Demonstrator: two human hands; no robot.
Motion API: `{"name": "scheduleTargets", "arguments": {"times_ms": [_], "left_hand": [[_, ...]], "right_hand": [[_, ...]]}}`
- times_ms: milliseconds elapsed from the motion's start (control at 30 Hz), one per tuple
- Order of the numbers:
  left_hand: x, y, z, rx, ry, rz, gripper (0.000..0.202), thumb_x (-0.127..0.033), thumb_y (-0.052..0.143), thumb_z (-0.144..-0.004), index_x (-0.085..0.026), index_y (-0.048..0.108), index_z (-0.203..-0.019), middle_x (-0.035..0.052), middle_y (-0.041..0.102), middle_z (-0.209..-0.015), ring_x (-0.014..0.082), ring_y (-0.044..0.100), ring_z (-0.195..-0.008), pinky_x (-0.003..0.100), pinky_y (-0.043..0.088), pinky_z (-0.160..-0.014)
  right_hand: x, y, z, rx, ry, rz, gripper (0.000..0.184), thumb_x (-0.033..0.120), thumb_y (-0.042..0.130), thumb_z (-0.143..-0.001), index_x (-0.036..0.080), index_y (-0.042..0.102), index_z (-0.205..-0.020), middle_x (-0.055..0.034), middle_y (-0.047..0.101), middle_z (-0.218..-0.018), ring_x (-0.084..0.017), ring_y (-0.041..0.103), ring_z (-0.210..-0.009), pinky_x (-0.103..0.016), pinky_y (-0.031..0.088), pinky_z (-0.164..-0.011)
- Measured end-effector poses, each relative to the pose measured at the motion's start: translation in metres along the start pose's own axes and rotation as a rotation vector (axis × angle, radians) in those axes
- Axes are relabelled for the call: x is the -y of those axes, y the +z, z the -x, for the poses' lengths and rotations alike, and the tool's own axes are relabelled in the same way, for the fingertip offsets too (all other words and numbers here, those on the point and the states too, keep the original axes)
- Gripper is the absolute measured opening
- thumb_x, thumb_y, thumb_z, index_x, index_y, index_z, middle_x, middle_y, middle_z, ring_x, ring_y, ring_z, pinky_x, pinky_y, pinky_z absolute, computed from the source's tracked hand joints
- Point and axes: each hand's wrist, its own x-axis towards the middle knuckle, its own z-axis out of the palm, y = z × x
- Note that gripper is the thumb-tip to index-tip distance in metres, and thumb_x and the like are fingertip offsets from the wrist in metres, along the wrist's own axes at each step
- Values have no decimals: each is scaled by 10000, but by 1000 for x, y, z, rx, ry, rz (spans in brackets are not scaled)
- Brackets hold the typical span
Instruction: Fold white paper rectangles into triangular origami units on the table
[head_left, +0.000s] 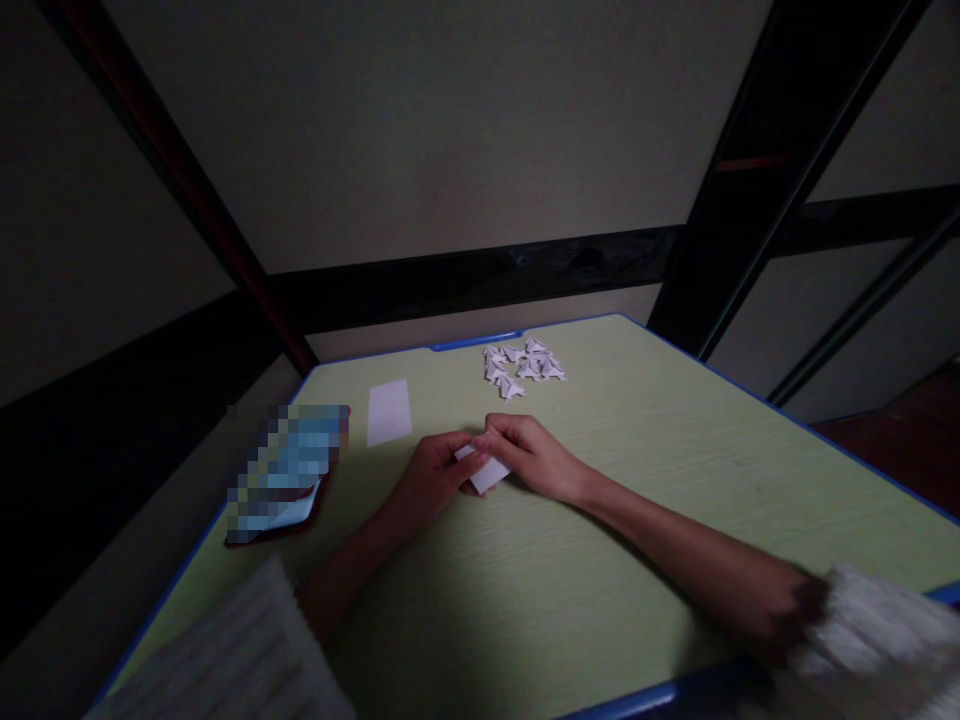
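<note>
My left hand (433, 473) and my right hand (529, 456) meet over the middle of a pale green table (615, 500), both pinching a small white slip of paper (486, 474) that rests low over the tabletop. The fingers of both hands are closed on its edges. A flat white paper rectangle (389, 411) lies just beyond my left hand. Further back, near the far edge, sits a cluster of several small folded white paper pieces (523, 366).
A phone in a dark red case (285, 470) lies at the left edge of the table, its screen lit. The table has a blue rim (474, 342). Dark frame bars and a pale wall stand behind it. White knit sleeves cover my forearms.
</note>
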Motion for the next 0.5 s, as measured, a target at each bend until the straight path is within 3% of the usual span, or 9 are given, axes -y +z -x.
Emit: {"name": "scheduleTargets", "arguments": {"times_ms": [167, 333, 500], "left_hand": [[-1, -2, -1, -80, 14, -47, 116, -222, 563, -603, -123, 536, -547, -56, 509, -405, 60, 450, -364, 159, 348, -369], [-3, -4, -1, -213, 17, -8, 105, -212, 587, -590, -122, 541, -561, -56, 520, -422, 47, 434, -361, 148, 329, -358], [-1, -5, 0, -120, 35, 132, 94, -175, 566, -605, -117, 586, -676, -15, 582, -539, 79, 505, -484, 152, 380, -400]], "right_hand": [[0, 0, -1, -49, 21, -104, 286, 344, 440, -743, 163, 367, -535, 66, 324, -462, -53, 299, -426, -185, 216, -397], [-1, 1, -6, -49, 66, -354, 214, 304, 578, -636, 150, 432, -617, 55, 430, -493, -51, 362, -423, -186, 249, -411], [-6, 0, -8, -179, 86, -499, 218, 327, 567, -639, 141, 463, -594, 51, 438, -471, -52, 363, -415, -196, 250, -422]]}}
